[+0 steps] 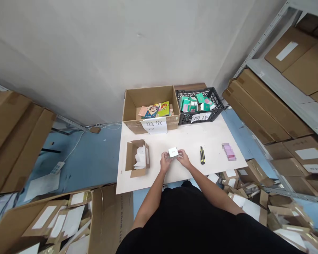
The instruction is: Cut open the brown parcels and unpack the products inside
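A small white box (173,152), square with a faint grey mark on top, is sitting at frame centre. The left hand (165,159) and right hand (184,158) are holding it over the white desk (190,139), each grip closed on one side. Blue floor (95,155) is surrounding the desk.

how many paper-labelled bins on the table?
2: the cardboard box at back centre, and the black crate beside it on the right. None looks hidden.
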### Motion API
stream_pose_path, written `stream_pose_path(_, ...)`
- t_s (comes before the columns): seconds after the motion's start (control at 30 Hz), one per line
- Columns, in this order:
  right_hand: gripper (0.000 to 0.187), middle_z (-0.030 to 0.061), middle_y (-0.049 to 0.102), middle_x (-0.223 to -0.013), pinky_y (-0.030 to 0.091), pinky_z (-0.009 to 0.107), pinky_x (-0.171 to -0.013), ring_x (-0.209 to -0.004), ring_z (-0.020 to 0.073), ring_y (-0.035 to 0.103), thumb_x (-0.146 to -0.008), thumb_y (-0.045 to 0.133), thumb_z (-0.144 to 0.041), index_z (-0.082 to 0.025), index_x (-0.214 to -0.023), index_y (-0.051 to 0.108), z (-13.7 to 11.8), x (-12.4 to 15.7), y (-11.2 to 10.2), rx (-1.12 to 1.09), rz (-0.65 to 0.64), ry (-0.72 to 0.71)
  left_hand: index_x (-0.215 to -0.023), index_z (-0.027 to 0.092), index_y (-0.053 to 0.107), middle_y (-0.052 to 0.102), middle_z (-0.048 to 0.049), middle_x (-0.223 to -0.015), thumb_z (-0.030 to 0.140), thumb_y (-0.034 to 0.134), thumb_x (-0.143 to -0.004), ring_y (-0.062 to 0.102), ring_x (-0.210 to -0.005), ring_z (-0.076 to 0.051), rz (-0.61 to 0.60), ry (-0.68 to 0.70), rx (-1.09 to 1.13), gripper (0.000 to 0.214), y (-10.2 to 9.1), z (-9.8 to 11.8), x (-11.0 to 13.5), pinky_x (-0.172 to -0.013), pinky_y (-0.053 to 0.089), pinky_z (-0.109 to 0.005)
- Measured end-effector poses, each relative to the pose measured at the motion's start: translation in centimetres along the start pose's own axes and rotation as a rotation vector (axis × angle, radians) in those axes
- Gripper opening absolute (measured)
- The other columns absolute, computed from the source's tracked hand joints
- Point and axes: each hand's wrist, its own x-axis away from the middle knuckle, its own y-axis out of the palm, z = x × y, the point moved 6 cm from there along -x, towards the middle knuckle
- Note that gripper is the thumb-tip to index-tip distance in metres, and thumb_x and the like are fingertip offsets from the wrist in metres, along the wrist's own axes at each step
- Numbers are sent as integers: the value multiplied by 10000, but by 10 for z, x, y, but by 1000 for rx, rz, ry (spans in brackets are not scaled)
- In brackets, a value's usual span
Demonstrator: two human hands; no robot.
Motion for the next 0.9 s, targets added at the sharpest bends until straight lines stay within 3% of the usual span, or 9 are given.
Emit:
stream_pose_path(0.13, 418, 68, 763, -1089, 591, 412, -924, -1008, 254, 725, -659, 657, -222, -242, -1075, 625, 2, -21, -9, -96, 47, 12, -1234, 264, 571, 704, -96, -1291, 265, 720, -844, 707, -1234, -276, 57, -10, -90, 418, 24, 8, -12, -972, 607, -426)
stream_pose_path(0.27, 371, 69, 781, -1010, 590, 407, -895, -953, 261, 726, -671, 671, -258, -227, -1040, 660, -23, -65, -45, -153, 35, -15, -1284, 254, 555, 702, -103, -1299, 260, 670, -892, 708, -1208, -250, 92, 52, -151, 408, 50, 50, -48, -942, 621, -390)
stream_pose_path(0.37, 414, 82, 787, -1041, 591, 408, -904, -968, 263, 726, -703, 731, -303, -216, -1106, 699, -66, -113, -85, -154, 3, -121, -1348, 253, 533, 692, -117, -1347, 288, 652, -932, 706, -1199, -240, 99, 128, -141, 433, 65, 106, -89, -930, 627, -380)
stream_pose_path(0.5, 491, 95, 787, -1122, 595, 426, -951, -1003, 257, 728, -785, 781, -403, -211, -1234, 720, -156, -190, -130, -144, 10, -330, -1391, 242, 544, 713, -124, -1315, 381, 689, -958, 708, -1188, -255, 128, 316, -109, 477, 73, 210, -160, -996, 610, -417)
stream_pose_path(0.6, 589, 103, 772, -1173, 605, 441, -951, -991, 247, 722, -812, 792, -426, -190, -1343, 698, -230, -250, -152, -131, 60, -453, -1366, 205, 577, 713, -143, -1305, 430, 707, -963, 700, -1208, -265, 141, 487, -54, 479, 68, 296, -216, -1077, 569, -439)
stream_pose_path(0.7, 651, 107, 756, -1170, 589, 449, -983, -997, 240, 703, -841, 774, -390, -171, -1440, 646, -287, -300, -171, -66, 124, -498, -1397, 166, 583, 706, -177, -1338, 420, 773, -922, 663, -1294, -313, 150, 468, -50, 571, 54, 358, -262, -1141, 518, -496)
stream_pose_path(0.8, 699, 131, 723, -1185, 549, 471, -1053, -1073, 268, 679, -842, 744, -339, -144, -1497, 598, -315, -325, -194, 38, 296, -458, -1488, 148, 537, 593, -221, -1527, 393, 843, -853, 498, -1497, -368, 276, 388, -142, 746, 24, 386, -274, -1260, 380, -545)
stream_pose_path(0.9, 693, 143, 698, -1229, 541, 471, -1070, -1096, 278, 670, -877, 662, -318, -156, -1541, 552, -320, -314, -203, 91, 391, -499, -1566, 187, 484, 513, -185, -1624, 409, 767, -914, 408, -1566, -338, 345, 491, -212, 745, -2, 388, -246, -1309, 310, -519)
